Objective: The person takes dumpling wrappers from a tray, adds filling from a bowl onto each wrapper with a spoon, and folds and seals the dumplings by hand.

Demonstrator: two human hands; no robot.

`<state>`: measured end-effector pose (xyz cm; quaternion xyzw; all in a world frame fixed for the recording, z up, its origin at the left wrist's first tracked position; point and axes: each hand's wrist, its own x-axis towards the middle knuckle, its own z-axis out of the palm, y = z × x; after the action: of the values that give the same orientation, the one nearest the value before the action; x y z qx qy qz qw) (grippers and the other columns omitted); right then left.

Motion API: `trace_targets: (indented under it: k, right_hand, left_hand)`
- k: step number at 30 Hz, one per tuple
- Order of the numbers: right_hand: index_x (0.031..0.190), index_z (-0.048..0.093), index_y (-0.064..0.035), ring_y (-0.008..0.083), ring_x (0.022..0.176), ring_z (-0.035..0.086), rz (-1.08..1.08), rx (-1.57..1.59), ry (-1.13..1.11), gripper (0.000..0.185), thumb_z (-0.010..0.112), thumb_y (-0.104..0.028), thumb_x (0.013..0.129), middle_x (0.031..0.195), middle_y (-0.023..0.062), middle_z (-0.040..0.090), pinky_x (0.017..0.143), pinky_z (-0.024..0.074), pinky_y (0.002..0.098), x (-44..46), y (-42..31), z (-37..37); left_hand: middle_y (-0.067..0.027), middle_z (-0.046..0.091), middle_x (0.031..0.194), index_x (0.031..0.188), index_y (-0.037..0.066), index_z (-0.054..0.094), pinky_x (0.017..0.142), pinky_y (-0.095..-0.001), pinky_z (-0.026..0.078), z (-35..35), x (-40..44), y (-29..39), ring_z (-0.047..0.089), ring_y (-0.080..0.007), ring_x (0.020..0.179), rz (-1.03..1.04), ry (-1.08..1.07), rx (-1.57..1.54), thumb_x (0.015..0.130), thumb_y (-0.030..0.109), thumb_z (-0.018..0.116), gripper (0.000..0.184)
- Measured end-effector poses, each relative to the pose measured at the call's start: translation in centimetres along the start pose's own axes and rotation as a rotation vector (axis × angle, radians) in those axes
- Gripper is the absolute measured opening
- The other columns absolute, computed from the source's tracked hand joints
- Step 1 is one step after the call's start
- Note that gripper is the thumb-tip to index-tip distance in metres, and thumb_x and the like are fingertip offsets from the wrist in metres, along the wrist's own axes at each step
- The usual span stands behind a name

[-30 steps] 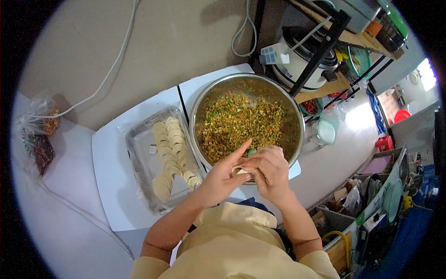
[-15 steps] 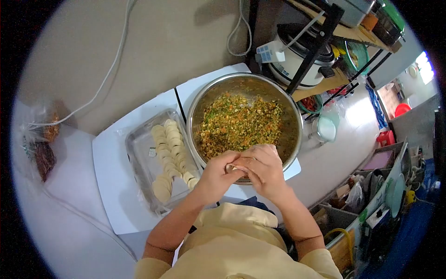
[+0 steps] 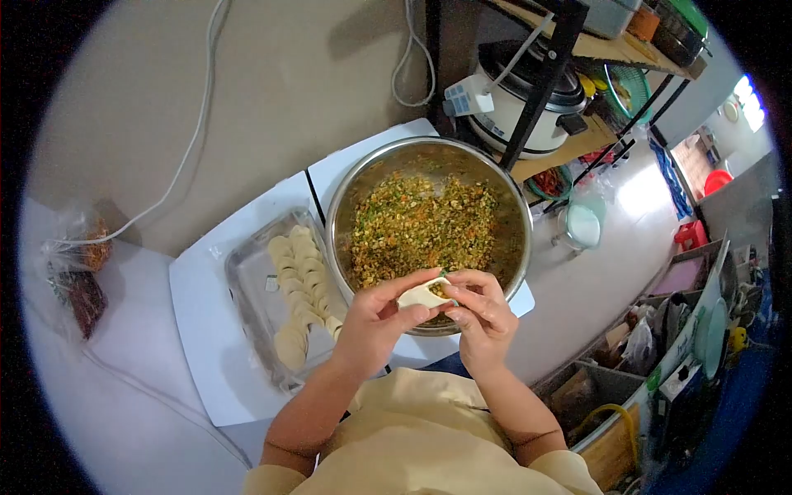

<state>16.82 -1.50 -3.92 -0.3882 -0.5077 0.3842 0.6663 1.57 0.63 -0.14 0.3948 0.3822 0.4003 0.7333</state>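
Pretty much hands-on dumpling-style stuff in the head view. Holding one end of a folded dough wrapper (image 3: pixel 419 297) in the left hand (image 3: pixel 371 326), fingers curled in narrow around it. Pinching the other end with the right hand (image 3: pixel 485 322), thumb and fingers close together, with a bit of chopped filling (image 3: pixel 439 289) showing in the opening. Holding the whole thing right over the near rim of a big metal bowl (image 3: pixel 513 239), loaded with loose green-and-orange chopped mix (image 3: pixel 421 227). Just left of that, on the white surface (image 3: pixel 206 330), a clear tray (image 3: pixel 257 301) with overlapping rows of round wrappers (image 3: pixel 299 285). Up on the shelf (image 3: pixel 577 153) past the bowl, a white cooker with a dark lid (image 3: pixel 528 124), beside a power strip (image 3: pixel 469 96).
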Motion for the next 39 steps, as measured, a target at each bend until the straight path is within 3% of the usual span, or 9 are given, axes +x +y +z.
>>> trace_targets:
  k: [6, 8, 15, 17, 22, 28, 30, 32, 39]
  right_hand:
    - [0.099, 0.069, -0.0042, 0.0217, 0.09, 0.058, -0.012, -0.065, -0.015, 0.023, 0.066, -0.001, 0.076, 0.101, 0.0129, 0.061, 0.076, 0.0461, 0.0294, 0.1, 0.0, -0.1]
    - [0.092, 0.069, -0.0031, 0.0217, 0.086, 0.057, -0.029, -0.187, -0.011, 0.017, 0.068, -0.003, 0.075, 0.096, 0.0126, 0.062, 0.073, 0.0457, 0.0297, 0.3, -0.1, -0.1]
    - [0.083, 0.066, -0.0016, 0.0209, 0.085, 0.056, -0.107, -0.345, -0.029, 0.009, 0.068, -0.004, 0.074, 0.097, 0.0103, 0.059, 0.071, 0.0443, 0.0302, 0.7, -0.1, 0.3]
    - [0.088, 0.067, -0.0004, 0.0202, 0.089, 0.056, 0.096, -0.057, 0.117, 0.014, 0.068, -0.005, 0.075, 0.101, 0.0099, 0.058, 0.076, 0.0439, 0.0297, 0.7, -0.2, 0.8]
    - [0.099, 0.067, 0.0012, 0.0185, 0.095, 0.055, 0.232, 0.325, 0.068, 0.022, 0.064, -0.001, 0.078, 0.1, 0.0097, 0.058, 0.084, 0.0438, 0.0289, 0.2, 1.1, 0.9]
    - [0.09, 0.067, 0.0021, 0.0177, 0.084, 0.057, 0.25, 0.243, 0.099, 0.012, 0.062, -0.001, 0.08, 0.094, 0.0098, 0.06, 0.077, 0.0462, 0.0292, 0.5, 1.2, 0.6]
    - [0.087, 0.066, 0.0023, 0.0169, 0.079, 0.057, 0.036, -0.204, 0.047, 0.01, 0.061, -0.001, 0.08, 0.088, 0.009, 0.062, 0.073, 0.0463, 0.0288, 0.7, 1.9, 0.2]
    - [0.087, 0.066, 0.0022, 0.0169, 0.079, 0.057, 0.056, -0.191, 0.057, 0.01, 0.061, -0.001, 0.079, 0.085, 0.0087, 0.062, 0.072, 0.0461, 0.0284, 0.7, 1.6, 0.4]
    - [0.088, 0.065, 0.0014, 0.0177, 0.079, 0.058, 0.068, -0.062, 0.014, 0.01, 0.062, -0.003, 0.079, 0.086, 0.0091, 0.064, 0.071, 0.0462, 0.0278, 0.9, 0.8, 0.9]
  left_hand:
    - [-0.0048, 0.061, 0.107, 0.124, 0.0, 0.053, 0.08, -0.0222, 0.044, 0.7, -0.3, 0.2, 0.055, -0.0076, 0.092, 0.041, 0.009, 0.149, 0.084, 0.001, 0.059, 0.04]
    - [-0.0076, 0.062, 0.109, 0.122, -0.001, 0.054, 0.084, -0.0245, 0.047, 0.9, -0.4, 0.3, 0.058, -0.0118, 0.095, 0.016, 0.046, 0.242, 0.081, -0.002, 0.058, 0.04]
    - [-0.0058, 0.062, 0.105, 0.118, -0.002, 0.057, 0.079, -0.0219, 0.045, 0.7, -0.3, -0.7, 0.057, -0.008, 0.09, 0.06, 0.081, 0.173, 0.085, 0.002, 0.059, 0.034]
    - [-0.0068, 0.062, 0.105, 0.115, -0.003, 0.057, 0.081, -0.0229, 0.047, 0.9, -0.4, -0.4, 0.058, -0.0098, 0.092, 0.032, 0.112, 0.121, 0.085, 0.001, 0.059, 0.031]
    - [-0.0099, 0.06, 0.108, 0.114, -0.003, 0.056, 0.087, -0.0275, 0.048, 0.7, -0.4, -1.0, 0.058, -0.0159, 0.098, 0.084, 0.103, 0.019, 0.085, 0.001, 0.058, 0.029]
    - [-0.0129, 0.058, 0.112, 0.117, -0.002, 0.052, 0.093, -0.0311, 0.047, 0.7, -0.4, -1.4, 0.058, -0.022, 0.105, 0.067, 0.078, 0.036, 0.086, 0.002, 0.055, 0.031]
    - [-0.0129, 0.058, 0.113, 0.118, -0.002, 0.052, 0.093, -0.031, 0.047, 1.1, -0.5, -1.4, 0.058, -0.0222, 0.105, 0.046, 0.077, -0.002, 0.087, 0.002, 0.055, 0.032]
    - [-0.0102, 0.06, 0.109, 0.117, -0.002, 0.054, 0.088, -0.0265, 0.046, 1.3, -0.6, -1.1, 0.059, -0.0141, 0.097, 0.037, 0.1, -0.107, 0.087, 0.002, 0.057, 0.031]
    - [-0.008, 0.058, 0.103, 0.111, -0.001, 0.052, 0.084, -0.0261, 0.047, 0.8, -0.5, -1.7, 0.058, -0.0139, 0.094, 0.13, 0.176, -0.086, 0.086, 0.002, 0.058, 0.026]
